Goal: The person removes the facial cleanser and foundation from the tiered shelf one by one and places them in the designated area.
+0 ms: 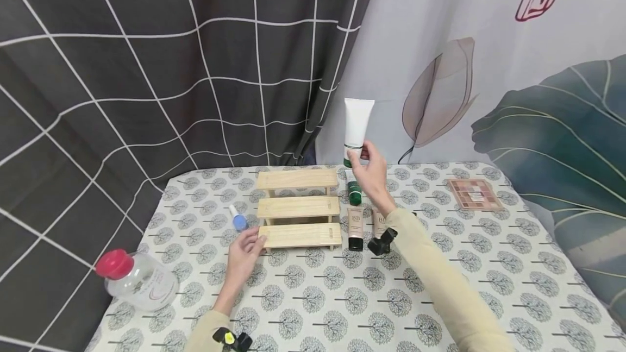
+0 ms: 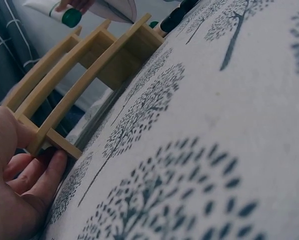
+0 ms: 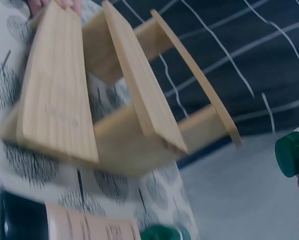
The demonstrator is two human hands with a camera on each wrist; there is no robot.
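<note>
The second beige BB tube (image 1: 377, 220) sits half hidden behind the right forearm. The wrist views are blurred, and the green-capped white tube (image 3: 292, 153) is cut by the picture's edge.

- Pale, unpainted wood, matt, on the stepped rack (image 1: 298, 208).
- Smooth white plastic tube (image 1: 357, 126) with glossy green cap.
- Printed cloth over the table (image 1: 489, 265).
- Clear plastic bottle (image 1: 139, 281), glossy red cap.
</note>
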